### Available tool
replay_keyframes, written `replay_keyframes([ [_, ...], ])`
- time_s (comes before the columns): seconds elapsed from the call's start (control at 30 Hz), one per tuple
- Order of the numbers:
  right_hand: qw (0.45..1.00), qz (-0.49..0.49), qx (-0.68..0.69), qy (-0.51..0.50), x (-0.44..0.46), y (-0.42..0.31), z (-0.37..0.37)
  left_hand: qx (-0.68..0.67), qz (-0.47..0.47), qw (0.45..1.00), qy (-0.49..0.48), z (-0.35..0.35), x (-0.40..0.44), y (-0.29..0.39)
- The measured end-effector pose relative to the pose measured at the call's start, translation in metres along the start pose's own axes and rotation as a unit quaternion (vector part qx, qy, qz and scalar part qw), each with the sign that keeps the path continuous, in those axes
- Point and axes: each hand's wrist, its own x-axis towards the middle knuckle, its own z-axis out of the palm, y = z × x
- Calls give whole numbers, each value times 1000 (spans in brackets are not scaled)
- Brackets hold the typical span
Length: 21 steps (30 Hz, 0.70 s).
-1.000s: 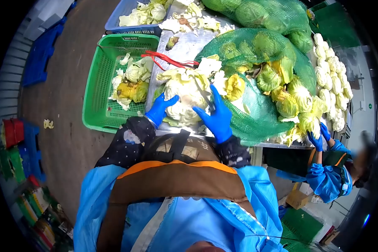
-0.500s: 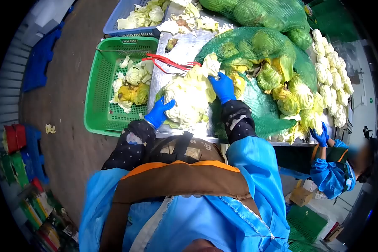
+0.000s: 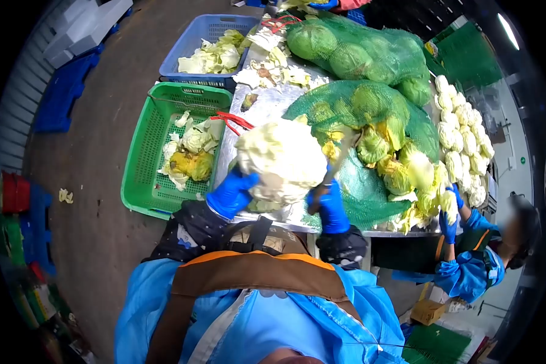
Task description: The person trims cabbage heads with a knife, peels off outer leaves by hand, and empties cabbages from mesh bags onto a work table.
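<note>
Our left hand [image 3: 232, 193] is cupped against the lower left of the pale cabbage [image 3: 279, 158], which seems raised over the tabletop [image 3: 267, 102]; if that one-sided hold slackened, the round head could roll off our glove. Our right hand [image 3: 329, 206] is closed around a knife [image 3: 341, 155] just beside the cabbage; were the head to turn suddenly, the blade could slip towards our left fingers. The knife points out over the near green net [image 3: 361, 188], so a wide swing could snag the mesh. Farther right, a co-worker [image 3: 467, 273] handles leafy heads, and a careless reach that way could bring steel near those hands.
</note>
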Motion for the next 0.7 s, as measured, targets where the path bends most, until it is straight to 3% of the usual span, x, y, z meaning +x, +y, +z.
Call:
replay_keyframes([
  [0.03, 998, 59, 11, 7, -6, 14, 1, 100, 10, 995, 6, 9, 1, 0],
  [0.07, 995, 20, 81, 51, -8, 22, 19, 199, 22, 980, 11, 17, 1, 3],
  [0.1, 983, 1, 171, 62, -7, 18, 29, 319, 94, 943, 6, 22, 5, 10],
  [0.17, 986, 6, 155, 60, -14, 26, 22, 538, 230, 811, 0, 33, 12, 30],
  [0.27, 988, 20, 148, 40, -23, 31, 18, 685, 49, 725, -48, 86, 14, 52],
  [0.33, 987, 21, 155, 27, -23, 38, 14, 712, 71, 695, -71, 84, 23, 59],
  [0.4, 980, 39, 194, -6, -25, 42, 12, 686, 35, 720, -96, 77, 24, 63],
  [0.47, 961, 71, 265, -38, -31, 42, 16, 553, 92, 826, -55, 52, 29, 48],
  [0.5, 944, 92, 313, -57, -33, 35, 26, 494, 122, 860, 45, 41, 34, 35],
  [0.6, 917, 141, 366, -69, -36, 37, 29, 445, 102, 885, 90, -28, 44, -10],
  [0.63, 913, 153, 372, -70, -37, 42, 24, 583, 88, 805, 74, -52, 48, -18],
  [0.7, 918, 144, 360, -77, -36, 35, 23, 809, 55, 584, 34, -79, 55, -17],
])
